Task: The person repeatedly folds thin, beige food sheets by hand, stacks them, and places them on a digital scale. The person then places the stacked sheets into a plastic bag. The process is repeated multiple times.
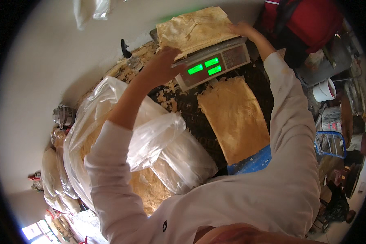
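Note:
A stack of thin, folded flatbread-like sheets (pixel 196 29) lies on a digital scale (pixel 213 65) with lit green displays. My left hand (pixel 166 65) is at the stack's near left corner, its fingers partly hidden, so its grip is unclear. My right hand (pixel 242 29) touches the stack's right edge; whether its fingers close on it cannot be told. Another pale brown sheet or stack (pixel 236 119) lies in front of the scale, its near end over a blue sheet (pixel 251 161). Clear plastic bags (pixel 161 143) cover more brown sheets (pixel 149 189) beside my left arm.
Broken flakes (pixel 167 99) litter the dark tabletop beside the scale. A wall stands along the left. To the right are a red bag or cloth (pixel 314 24), a white bucket (pixel 324 90) and a blue-framed rack (pixel 330 145). A person (pixel 338 204) is far off at lower right.

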`<state>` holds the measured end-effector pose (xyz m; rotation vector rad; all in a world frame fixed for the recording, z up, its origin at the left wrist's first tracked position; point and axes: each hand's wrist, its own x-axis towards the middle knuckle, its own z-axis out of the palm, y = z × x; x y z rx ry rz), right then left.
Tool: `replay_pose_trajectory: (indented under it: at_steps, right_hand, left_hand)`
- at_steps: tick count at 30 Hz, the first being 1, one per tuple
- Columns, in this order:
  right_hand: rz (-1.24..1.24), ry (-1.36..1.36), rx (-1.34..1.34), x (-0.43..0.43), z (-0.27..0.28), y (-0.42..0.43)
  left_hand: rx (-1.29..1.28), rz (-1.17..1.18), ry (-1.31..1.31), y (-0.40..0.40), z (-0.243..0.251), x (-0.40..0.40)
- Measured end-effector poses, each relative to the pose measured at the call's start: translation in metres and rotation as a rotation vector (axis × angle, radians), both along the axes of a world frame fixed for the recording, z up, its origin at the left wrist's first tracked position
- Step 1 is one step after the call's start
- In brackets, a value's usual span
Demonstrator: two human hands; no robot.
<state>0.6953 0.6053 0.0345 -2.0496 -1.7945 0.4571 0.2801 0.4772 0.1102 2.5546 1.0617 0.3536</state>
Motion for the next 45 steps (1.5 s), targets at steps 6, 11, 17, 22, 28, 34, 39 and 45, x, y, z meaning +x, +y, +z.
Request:
replay_pose_trajectory:
  at_steps: [6, 11, 17, 22, 28, 34, 39, 45]
  right_hand:
    - [-0.03, 0.285, -0.256, -0.006, 0.014, 0.008]
    - [0.648, 0.557, 0.208, 0.002, -0.005, -0.013]
    - [-0.166, 1.205, -0.338, 0.012, 0.032, -0.071]
    - [0.052, 1.165, -0.031, -0.049, 0.062, -0.067]
    - [0.593, 0.271, 0.485, -0.155, 0.043, -0.004]
    - [0.549, 0.19, 0.472, -0.188, -0.027, 0.001]
    - [-0.02, 0.925, -0.197, -0.147, 0.005, -0.036]
    - [0.411, 1.629, -0.212, -0.099, -0.003, -0.147]
  left_hand:
    - [0.071, 0.035, -0.073, 0.049, -0.056, 0.088]
    - [0.094, 0.258, -0.025, 0.048, -0.074, 0.128]
    - [0.185, 0.384, -0.235, 0.025, -0.08, 0.182]
    - [-0.036, 0.576, -0.881, 0.017, -0.077, 0.202]
    - [-0.683, 0.959, -2.027, 0.015, -0.069, 0.167]
    - [-0.958, 0.631, -2.23, 0.038, -0.096, 0.146]
    - [-1.161, 0.635, -2.324, 0.032, -0.068, 0.138]
    - [-1.396, 0.355, -1.951, -0.066, 0.01, 0.124]
